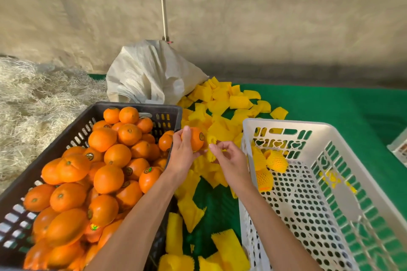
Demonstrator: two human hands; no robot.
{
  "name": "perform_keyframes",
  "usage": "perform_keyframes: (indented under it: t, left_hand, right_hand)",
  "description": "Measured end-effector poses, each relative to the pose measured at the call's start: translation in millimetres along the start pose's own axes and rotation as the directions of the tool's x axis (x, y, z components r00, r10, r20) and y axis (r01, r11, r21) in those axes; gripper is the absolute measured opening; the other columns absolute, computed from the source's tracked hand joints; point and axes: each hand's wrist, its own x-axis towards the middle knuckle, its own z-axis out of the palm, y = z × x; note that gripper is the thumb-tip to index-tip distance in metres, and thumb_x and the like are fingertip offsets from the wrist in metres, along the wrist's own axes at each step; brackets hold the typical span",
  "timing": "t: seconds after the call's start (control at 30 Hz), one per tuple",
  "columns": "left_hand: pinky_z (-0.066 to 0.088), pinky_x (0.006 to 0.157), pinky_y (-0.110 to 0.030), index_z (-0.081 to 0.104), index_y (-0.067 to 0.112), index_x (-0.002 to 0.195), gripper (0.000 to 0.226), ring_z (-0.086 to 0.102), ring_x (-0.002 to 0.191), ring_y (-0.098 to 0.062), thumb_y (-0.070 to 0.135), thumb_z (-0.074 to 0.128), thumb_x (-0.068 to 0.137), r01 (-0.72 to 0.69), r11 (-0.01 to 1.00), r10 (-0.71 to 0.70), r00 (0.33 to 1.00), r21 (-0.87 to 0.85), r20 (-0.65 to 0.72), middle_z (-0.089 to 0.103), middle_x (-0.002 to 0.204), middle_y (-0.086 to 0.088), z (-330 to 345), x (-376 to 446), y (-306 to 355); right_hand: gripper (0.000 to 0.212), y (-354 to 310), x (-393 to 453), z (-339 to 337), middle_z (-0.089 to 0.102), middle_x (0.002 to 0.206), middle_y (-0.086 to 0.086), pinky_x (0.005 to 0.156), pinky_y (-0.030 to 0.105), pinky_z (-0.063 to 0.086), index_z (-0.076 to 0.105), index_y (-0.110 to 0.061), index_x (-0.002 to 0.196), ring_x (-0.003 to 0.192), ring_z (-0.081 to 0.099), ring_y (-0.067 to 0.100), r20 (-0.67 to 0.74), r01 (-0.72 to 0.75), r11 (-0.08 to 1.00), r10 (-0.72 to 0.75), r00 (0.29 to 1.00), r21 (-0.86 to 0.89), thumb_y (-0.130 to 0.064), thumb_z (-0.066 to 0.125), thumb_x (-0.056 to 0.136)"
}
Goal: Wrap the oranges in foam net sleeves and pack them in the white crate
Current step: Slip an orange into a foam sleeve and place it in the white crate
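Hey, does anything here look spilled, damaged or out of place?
Only the yellow foam sleeves: they lie strewn loose across the green mat from the white sack toward the crates, some partly under the white crate. The oranges look sound, and the left hand holds one orange normally.

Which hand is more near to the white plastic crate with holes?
Right. The right hand, pinching a yellow foam net sleeve, is just beside the white perforated plastic crate's near-left corner. The left hand, holding a bare orange, is farther left.
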Motion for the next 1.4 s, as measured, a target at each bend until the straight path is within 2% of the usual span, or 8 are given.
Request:
perform_keyframes:
  t: [0.23,0.4,0.7,0.8,0.93,1.03,1.2,1.4]
  left_hand:
    - [0.058,0.098,-0.044,0.034,0.026,0.144,0.109,0.071,0.11,-0.021,0.05,0.097,0.059,0.123,0.988,-0.11,0.986,-0.095,0.126,0.058,0.131,-0.005,-1,2,3]
    - [0.061,0.079,-0.032,0.04,0.031,0.134,0.087,0.067,0.1,-0.02,0.024,0.096,0.069,0.026,0.999,-0.027,0.999,0.034,0.023,0.056,0.122,-0.001,-3,4,-4]
    - [0.054,0.066,-0.023,0.036,0.031,0.135,0.071,0.064,0.089,-0.013,0.024,0.084,0.083,-0.198,0.939,0.237,0.965,0.28,-0.111,0.05,0.117,0.007,-1,-2,-7]
    - [0.055,0.077,-0.032,0.036,0.029,0.136,0.072,0.061,0.098,-0.018,0.023,0.083,0.082,-0.276,0.89,0.332,0.938,0.363,-0.1,0.048,0.122,0.002,2,-6,-6]
    - [0.049,0.091,-0.026,0.035,0.023,0.142,0.074,0.05,0.115,-0.019,0.02,0.082,0.084,-0.355,0.819,0.373,0.926,0.451,0.051,0.04,0.133,0.002,6,-10,-8]
    - [0.039,0.086,-0.007,0.031,0.027,0.145,0.078,0.042,0.116,-0.008,0.026,0.081,0.085,-0.411,0.749,0.385,0.908,0.519,0.164,0.034,0.136,0.008,8,-10,-10]
    - [0.041,0.084,-0.013,0.03,0.03,0.145,0.078,0.043,0.114,-0.009,0.025,0.08,0.085,-0.413,0.722,0.364,0.909,0.555,0.203,0.032,0.139,0.009,12,-12,-9]
    - [0.052,0.087,-0.029,0.037,0.039,0.135,0.076,0.055,0.109,-0.012,0.038,0.083,0.074,-0.388,0.75,0.335,0.921,0.536,0.199,0.046,0.128,0.015,11,-14,-7]
  right_hand:
    - [0.024,-1,6,-9,0.076,0.1,-0.002,0.085,0.033,0.057,0.075,-0.028,0.097,0.097,0.071,0.014,0.054,-0.03,0.988,0.022,0.998,0.152,-0.05,0.073,0.09]
    - [0.012,7,6,-6,0.075,0.104,-0.005,0.083,0.041,0.061,0.068,-0.027,0.106,0.096,0.072,0.017,0.0,-0.015,0.993,0.015,1.0,0.119,-0.022,0.071,0.096]
    - [0.024,8,-2,0,0.064,0.112,0.0,0.057,0.037,0.05,0.071,-0.016,0.117,0.074,0.064,0.021,0.108,0.355,0.69,-0.375,0.921,-0.631,-0.008,0.053,0.103]
    - [0.022,-2,-5,3,0.068,0.07,0.0,0.048,0.031,0.038,0.069,-0.023,0.099,0.057,0.062,0.022,0.039,0.225,0.615,-0.301,0.953,-0.756,-0.031,0.05,0.105]
    - [0.042,-10,2,3,0.047,0.043,0.002,0.039,0.027,0.034,0.054,-0.015,0.065,0.034,0.04,0.015,-0.07,-0.298,0.953,0.302,0.951,0.057,-0.028,0.054,0.105]
    - [0.027,-11,9,3,0.05,0.06,0.001,0.038,0.019,0.029,0.054,-0.012,0.075,0.041,0.035,0.007,0.091,-0.447,0.567,0.546,0.833,0.692,-0.01,0.055,0.102]
    - [0.025,-10,6,8,0.072,0.115,0.015,0.08,0.029,0.059,0.065,-0.004,0.124,0.096,0.07,0.021,0.157,-0.422,0.47,0.504,0.849,0.775,-0.016,0.059,0.103]
    - [0.041,-15,0,16,0.067,0.133,0.016,0.114,0.046,0.044,0.061,-0.01,0.136,0.125,0.061,0.033,0.223,-0.447,0.506,0.442,0.869,0.738,-0.03,0.036,0.111]
